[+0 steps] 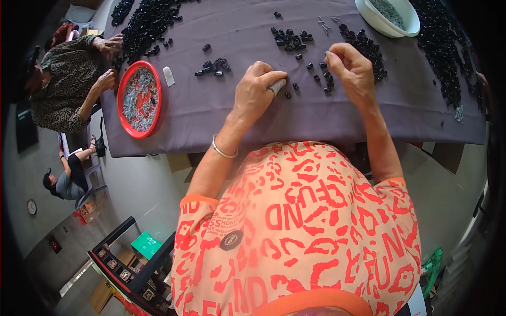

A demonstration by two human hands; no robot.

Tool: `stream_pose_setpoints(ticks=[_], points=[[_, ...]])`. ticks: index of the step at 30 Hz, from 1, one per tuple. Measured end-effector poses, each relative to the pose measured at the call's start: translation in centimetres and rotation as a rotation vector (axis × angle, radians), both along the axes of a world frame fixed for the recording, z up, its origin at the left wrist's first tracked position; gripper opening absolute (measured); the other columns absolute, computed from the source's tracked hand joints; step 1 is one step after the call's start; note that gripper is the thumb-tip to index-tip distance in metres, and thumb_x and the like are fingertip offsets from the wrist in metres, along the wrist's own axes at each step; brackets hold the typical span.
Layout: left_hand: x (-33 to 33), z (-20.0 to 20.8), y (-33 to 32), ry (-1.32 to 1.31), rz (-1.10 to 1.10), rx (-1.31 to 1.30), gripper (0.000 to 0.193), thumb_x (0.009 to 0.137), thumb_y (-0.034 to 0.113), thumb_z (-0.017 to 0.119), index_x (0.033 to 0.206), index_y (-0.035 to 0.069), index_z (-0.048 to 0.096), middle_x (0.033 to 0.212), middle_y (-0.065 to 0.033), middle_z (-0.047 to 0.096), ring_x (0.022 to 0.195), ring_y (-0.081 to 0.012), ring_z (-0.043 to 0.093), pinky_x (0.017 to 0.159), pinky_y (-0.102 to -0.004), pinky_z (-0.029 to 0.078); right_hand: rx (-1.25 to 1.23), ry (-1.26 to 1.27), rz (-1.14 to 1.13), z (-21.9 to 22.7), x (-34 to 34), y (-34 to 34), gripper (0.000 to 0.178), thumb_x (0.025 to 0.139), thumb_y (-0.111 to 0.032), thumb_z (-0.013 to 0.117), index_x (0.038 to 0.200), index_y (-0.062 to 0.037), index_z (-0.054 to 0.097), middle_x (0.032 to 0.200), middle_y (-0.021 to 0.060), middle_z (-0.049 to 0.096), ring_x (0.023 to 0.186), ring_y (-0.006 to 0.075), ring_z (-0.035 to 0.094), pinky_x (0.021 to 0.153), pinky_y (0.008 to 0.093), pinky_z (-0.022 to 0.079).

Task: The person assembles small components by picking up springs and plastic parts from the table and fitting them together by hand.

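Note:
My left hand [255, 87] rests on the cloth, its fingers closed round a grey, speckled bundle [276, 86] whose kind I cannot make out. Two small black parts [288, 95] lie just beside it. Raised a little to the right, my right hand [352, 71] is closed in a pinch; a tiny thing seems to show at the fingertips, too small to name. Small black plastic parts [328, 81] lie scattered below that hand. Beyond my hands is a loose group of black parts [290, 39], and a larger heap [366, 50] sits behind my right hand.
A red basin [123, 118] of thin grey pieces stands left, near a white strip [168, 76]. Far right is a white basin [405, 32] with grey pieces. Large black heaps [147, 26] cover the far left and right [443, 58]. A co-worker [66, 79] works at the left edge.

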State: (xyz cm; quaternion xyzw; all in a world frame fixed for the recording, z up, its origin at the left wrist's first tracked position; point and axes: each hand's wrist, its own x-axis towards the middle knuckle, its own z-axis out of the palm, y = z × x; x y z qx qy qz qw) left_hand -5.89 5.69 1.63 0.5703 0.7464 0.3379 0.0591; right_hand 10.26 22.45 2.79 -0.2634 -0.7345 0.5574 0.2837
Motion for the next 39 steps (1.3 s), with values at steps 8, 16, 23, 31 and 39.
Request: stream_pose_setpoints(ticks=[8,16,23,31,39], points=[[0.1,0.6,1.3,0.029,-0.11,-0.106,0.023,0.071,0.003,0.063,0.091,0.013,0.067,0.081,-0.0086,0.06,0.074,-0.0261,0.061,0.066,-0.0335,0.051,-0.327,0.113,0.071,-1.2,2.3,-3.7,0.007,0.087,-0.004,0.059,0.094,-0.0013,0.061,0.08,0.0016,0.062,0.069,0.0055,0.057,0.063,0.019,0.049],[-0.3,1.1,-0.3,-1.393,0.188,-0.021,0.021,0.081,0.006,0.063,0.102,0.003,0.063,0.097,-0.0133,0.066,0.073,-0.0183,0.066,0.059,-0.0288,0.055,-0.534,0.119,0.074,-0.9,1.7,-5.3,0.012,0.085,-0.003,0.062,0.097,-0.0006,0.062,0.083,0.0012,0.062,0.073,0.0066,0.058,0.067,0.0188,0.048],[2.1,0.5,-1.2,-1.815,0.226,0.178,0.016,0.087,0.006,0.059,0.101,-0.001,0.06,0.091,-0.0128,0.066,0.076,-0.0167,0.067,0.058,-0.0239,0.055,-0.455,0.22,0.118,-0.4,0.2,-6.4,0.012,0.086,0.003,0.059,0.097,0.0011,0.061,0.088,0.0022,0.061,0.077,0.0074,0.059,0.071,0.02,0.049],[3.8,0.9,-1.2,-1.857,0.246,0.196,0.019,0.085,0.005,0.061,0.102,-0.003,0.061,0.088,-0.0125,0.066,0.075,-0.0169,0.067,0.061,-0.0249,0.057,-0.135,0.094,0.096,-0.4,-0.2,-6.9,0.011,0.085,0.006,0.058,0.096,0.0026,0.06,0.088,0.0035,0.06,0.08,0.0083,0.06,0.072,0.0198,0.049],[4.1,0.9,-1.4,-1.659,0.231,0.197,0.014,0.083,0.003,0.063,0.095,-0.003,0.064,0.084,-0.0105,0.067,0.072,-0.0154,0.066,0.062,-0.0246,0.055,0.02,-0.027,0.096,0.4,-0.1,-7.0,0.011,0.082,0.005,0.061,0.092,0.0019,0.06,0.084,0.0023,0.061,0.077,0.0078,0.06,0.068,0.0209,0.049]])
